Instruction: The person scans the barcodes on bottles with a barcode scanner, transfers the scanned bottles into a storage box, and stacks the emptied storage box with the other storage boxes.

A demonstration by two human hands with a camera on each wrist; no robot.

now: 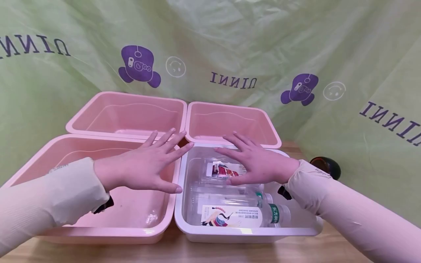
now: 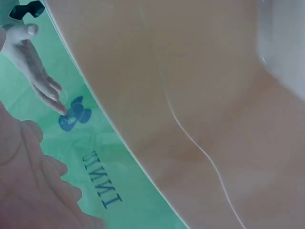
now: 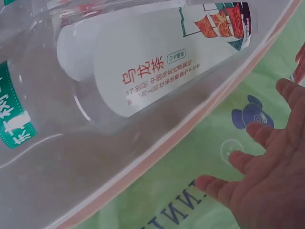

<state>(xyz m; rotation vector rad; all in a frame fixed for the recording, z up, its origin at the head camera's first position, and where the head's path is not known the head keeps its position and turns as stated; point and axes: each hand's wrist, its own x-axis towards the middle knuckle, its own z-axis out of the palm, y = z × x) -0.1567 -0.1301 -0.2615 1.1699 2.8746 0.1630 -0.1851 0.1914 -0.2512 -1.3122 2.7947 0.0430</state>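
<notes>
While bottles [image 1: 230, 201] lie in the white tub [image 1: 243, 231], the left hand [image 1: 146, 166] and the right hand [image 1: 258, 163] hover, fingers spread apart.
The left is over the front pink tub [image 1: 131, 208], just beside the white one; the right is over the bottles (one label [image 1: 245, 215] shows a bird [image 1: 219, 219]). Two back tubs [image 1: 144, 117] stand behind.
</notes>
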